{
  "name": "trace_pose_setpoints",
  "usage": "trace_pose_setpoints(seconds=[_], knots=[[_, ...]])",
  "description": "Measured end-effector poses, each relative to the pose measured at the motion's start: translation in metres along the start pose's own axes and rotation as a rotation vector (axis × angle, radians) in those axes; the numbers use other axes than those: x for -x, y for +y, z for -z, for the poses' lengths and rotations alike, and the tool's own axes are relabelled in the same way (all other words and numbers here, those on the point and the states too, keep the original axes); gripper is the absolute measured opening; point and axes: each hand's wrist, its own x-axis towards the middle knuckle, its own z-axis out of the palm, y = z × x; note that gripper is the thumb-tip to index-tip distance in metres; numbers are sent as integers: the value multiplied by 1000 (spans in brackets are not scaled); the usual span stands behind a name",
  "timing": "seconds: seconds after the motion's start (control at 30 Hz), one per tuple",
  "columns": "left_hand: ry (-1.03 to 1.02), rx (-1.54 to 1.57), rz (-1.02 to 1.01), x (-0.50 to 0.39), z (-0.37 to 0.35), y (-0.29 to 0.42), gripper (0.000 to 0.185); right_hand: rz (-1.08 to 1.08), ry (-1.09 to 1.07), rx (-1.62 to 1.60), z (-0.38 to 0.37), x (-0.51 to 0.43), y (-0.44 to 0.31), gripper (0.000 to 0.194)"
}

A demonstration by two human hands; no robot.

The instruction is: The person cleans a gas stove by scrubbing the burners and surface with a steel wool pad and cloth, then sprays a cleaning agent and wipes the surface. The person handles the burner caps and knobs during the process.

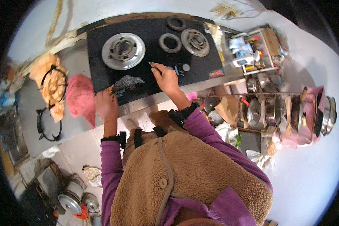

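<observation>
Before me lies a black gas cooktop [155, 76]. My right hand [166, 79] is over its middle, pinching a small, thin object [150, 64] between thumb and fingers; what it is I cannot tell. Blurred, my left hand [106, 104] is at the cooktop's front left edge, beside a pink cloth [80, 97]. A grey crumpled scouring pad or cloth [129, 82] lies just right of its fingertips; whether the hand grips anything is unclear. A large metal burner [123, 51] sits at the left, a smaller burner [195, 42] at the right, with a loose ring [170, 43] beside it.
Two black pan supports, one [49, 137] bare and one around crumpled orange-brown cloth [53, 90], lie on the grey counter [73, 60] at left. A white basket [267, 48] of small items stands right. Below it, a rack holds pans and lids [254, 111]. Pots [70, 202] stand lower left.
</observation>
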Motion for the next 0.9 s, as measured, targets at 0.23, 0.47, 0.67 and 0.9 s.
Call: trace_pose_setpoints(seconds=[0.23, 0.47, 0.67, 0.9], knots=[[122, 2, 31, 6, -2, 2, 44, -216, 96, -130, 84, 10, 65, 25], [377, 139, 57, 22, 28, 33, 23, -238, 160, 148, 141, -8, 175, 24], [46, 188, -110, 25, 2, 157, 23, 46, 120, 257, 131, -34, 238, 23], [-317, -27, 105, 1, -58, 250, 56, 103, 26, 297, 128, -55, 257, 20]])
